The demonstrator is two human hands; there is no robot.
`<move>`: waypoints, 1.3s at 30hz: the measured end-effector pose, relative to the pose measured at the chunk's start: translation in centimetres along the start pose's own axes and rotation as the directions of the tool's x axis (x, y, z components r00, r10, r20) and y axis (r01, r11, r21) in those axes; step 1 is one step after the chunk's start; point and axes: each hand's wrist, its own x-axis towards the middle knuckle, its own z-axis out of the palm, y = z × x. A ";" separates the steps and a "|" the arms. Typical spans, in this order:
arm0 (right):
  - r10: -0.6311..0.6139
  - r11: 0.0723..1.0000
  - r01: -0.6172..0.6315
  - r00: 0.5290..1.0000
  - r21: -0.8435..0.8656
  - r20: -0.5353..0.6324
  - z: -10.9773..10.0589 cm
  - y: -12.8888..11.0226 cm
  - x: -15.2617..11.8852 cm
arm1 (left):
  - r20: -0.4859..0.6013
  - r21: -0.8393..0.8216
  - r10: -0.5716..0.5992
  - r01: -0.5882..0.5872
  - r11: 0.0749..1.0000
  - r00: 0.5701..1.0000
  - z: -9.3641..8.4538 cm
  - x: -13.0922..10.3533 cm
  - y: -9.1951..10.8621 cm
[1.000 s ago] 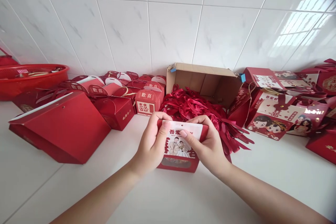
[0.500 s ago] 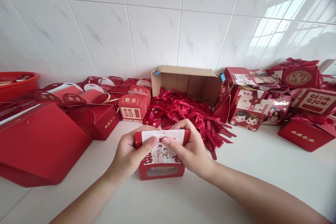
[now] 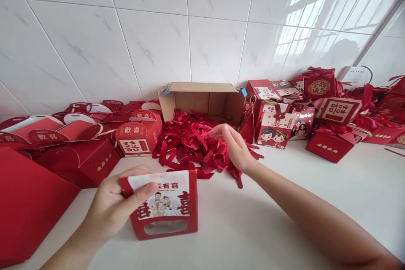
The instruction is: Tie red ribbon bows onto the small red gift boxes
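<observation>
Red gift box is upright and slightly turned at the near part of the worktop, left of centre. Its front has a white panel printed with a wedding couple and dark red characters, and below that a long rounded window. The person's left hand grips the box by its upper left corner, thumb pressed on the panel and fingers behind. Just beyond the box lies a tangled heap of red ribbons, spilling from a cardboard carton tipped on its side. The right hand is at the heap, fingers loosely bent; whether it has hold of a ribbon cannot be told from this angle. Left of the heap stand red handled boxes, with a large plain red box nearer the person. To its right are more decorated boxes, backed by a tiled wall.
</observation>
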 end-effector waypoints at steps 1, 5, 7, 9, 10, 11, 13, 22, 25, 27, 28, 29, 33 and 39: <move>0.022 0.992 -0.024 1.000 -0.124 -0.014 -0.7 0.8 0.4 | 0.001 -0.018 -0.013 0.013 1.000 1.000 -0.3 0.1 0.1; 0.159 0.786 0.029 0.956 -0.617 0.248 -0.7 4.3 -0.1 | 0.034 -0.106 -0.059 0.062 0.992 0.998 -0.9 0.4 -0.2; 0.284 0.754 -0.091 0.938 -0.650 0.198 0.1 6.0 -0.6 | -0.007 -0.133 -0.041 0.039 0.990 0.999 -0.8 0.5 -0.5; 0.363 0.789 -0.287 0.931 -0.544 0.036 0.5 7.2 -0.4 | -0.026 -0.125 -0.024 0.020 0.992 0.999 -0.7 0.5 -0.7; 0.384 0.805 -0.357 0.922 -0.474 -0.043 0.3 7.5 0.1 | -0.015 -0.114 -0.023 0.021 0.993 1.000 -0.7 0.5 -0.6; 0.395 0.815 -0.401 0.913 -0.417 -0.105 -0.1 7.7 0.8 | 0.000 -0.105 -0.028 0.028 0.994 1.000 -0.8 0.6 -0.6; 0.391 0.833 -0.432 0.902 -0.346 -0.184 -1.2 7.4 2.9 | 0.050 -0.102 -0.038 0.043 0.994 0.998 -1.0 0.7 -0.4; 0.403 0.874 -0.454 0.877 -0.175 -0.261 -2.7 4.5 9.2 | 0.151 -0.071 -0.023 0.034 0.997 0.988 -1.6 1.0 -0.4; 0.445 0.790 -0.535 0.836 -0.300 -0.320 -3.3 5.4 8.5 | 0.198 -0.063 -0.007 0.019 0.998 0.980 -1.9 1.2 -0.7; 0.470 0.720 -0.574 0.817 -0.390 -0.334 -4.2 5.8 8.1 | 0.181 -0.059 -0.008 0.019 0.998 0.983 -2.0 1.2 -0.8; 0.483 0.696 -0.577 0.817 -0.428 -0.316 -4.7 5.8 8.0 | 0.174 -0.055 -0.006 0.015 0.998 0.985 -2.0 1.2 -0.8; 0.494 0.681 -0.570 0.821 -0.460 -0.285 -5.2 5.7 8.0 | 0.169 -0.052 -0.001 0.010 0.999 0.986 -2.0 1.2 -0.7; 0.472 0.660 -0.507 0.854 -0.555 -0.219 -6.5 4.0 8.3 | 0.175 -0.058 -0.018 0.029 0.998 0.984 -1.9 1.1 -0.6; 0.364 0.615 -0.396 0.910 -0.682 -0.200 -6.8 2.2 8.5 | 0.173 -0.073 -0.036 0.050 0.996 0.984 -1.9 1.1 -0.6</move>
